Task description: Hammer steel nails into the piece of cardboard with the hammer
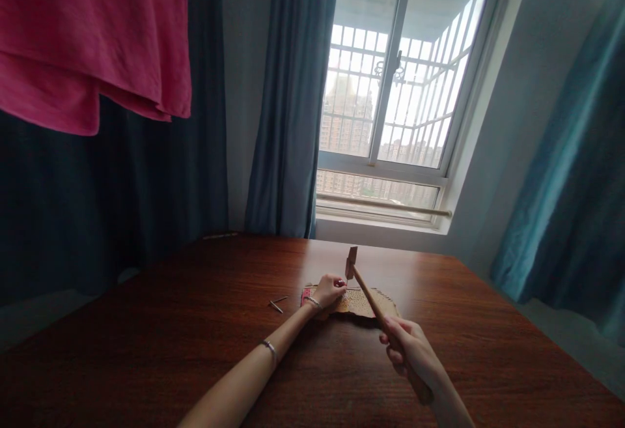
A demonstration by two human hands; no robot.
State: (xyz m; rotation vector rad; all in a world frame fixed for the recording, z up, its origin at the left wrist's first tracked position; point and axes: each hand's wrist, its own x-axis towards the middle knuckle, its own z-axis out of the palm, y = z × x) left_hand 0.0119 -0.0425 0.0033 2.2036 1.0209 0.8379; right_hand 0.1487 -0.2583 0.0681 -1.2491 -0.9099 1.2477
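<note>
My right hand [409, 343] is closed around the handle of a wooden-handled hammer [370, 299], which slants up and away to the left. The blocky hammer head [351, 264] is just above the fingers of my left hand [330, 290]. Those left fingers are pinched around a thin upright rod [347, 281], mostly hidden by them; I cannot tell whether the head touches its top. Beneath that hand lies a flat tan piece [364, 305], covered in small dots or holes, with uneven edges and pink at its left end.
Two short thin rods [276, 307] lie on the brown wooden table [205, 350], left of the tan piece. A pink cloth [97, 43] hangs at upper left. Behind the table are blue curtains [293, 102] and a window [371, 174] with bars outside.
</note>
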